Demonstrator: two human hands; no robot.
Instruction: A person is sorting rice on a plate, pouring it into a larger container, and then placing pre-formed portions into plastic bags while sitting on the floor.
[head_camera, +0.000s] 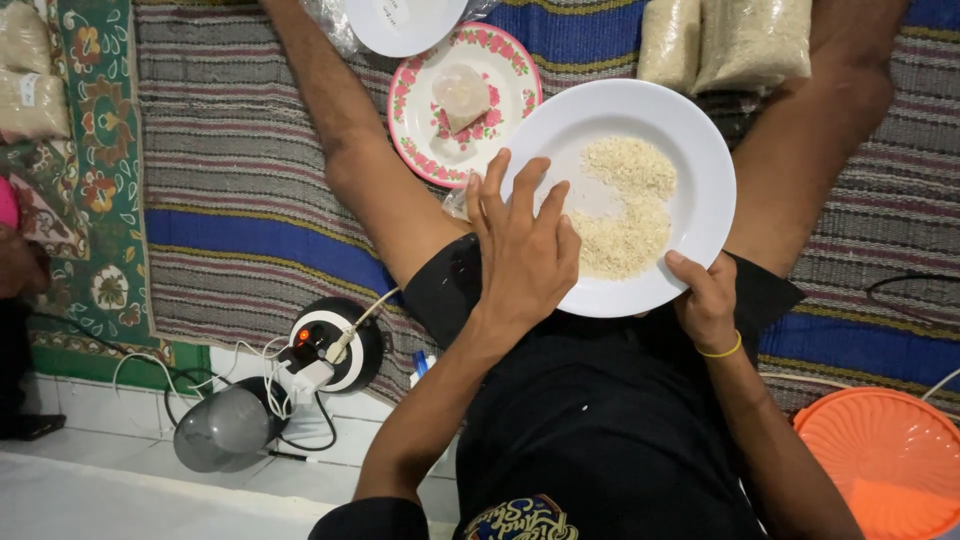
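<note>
Pale rice grains (628, 215) lie in a crescent on a white plate (700, 150) resting across the lap of a person seated on a striped woven mat (230, 130), the middle of the plate swept bare while most of the grain sits heaped toward its near and right side. The left hand (522, 245) hovers over the plate's near-left edge with fingers spread, tips at the bare patch, holding nothing that can be seen. The right hand (706, 300) steadies the rim from below, thumb hooked over the edge. Judging by the open gap in the grain, the sorting appears partly done, with the bulk of the heap yet to be gone through. Just beyond sits a floral-rimmed plate (415, 110) bearing a small pale lump, with bagged grain (725, 40) at the far edge and an orange lid (890, 460) by the right elbow.
</note>
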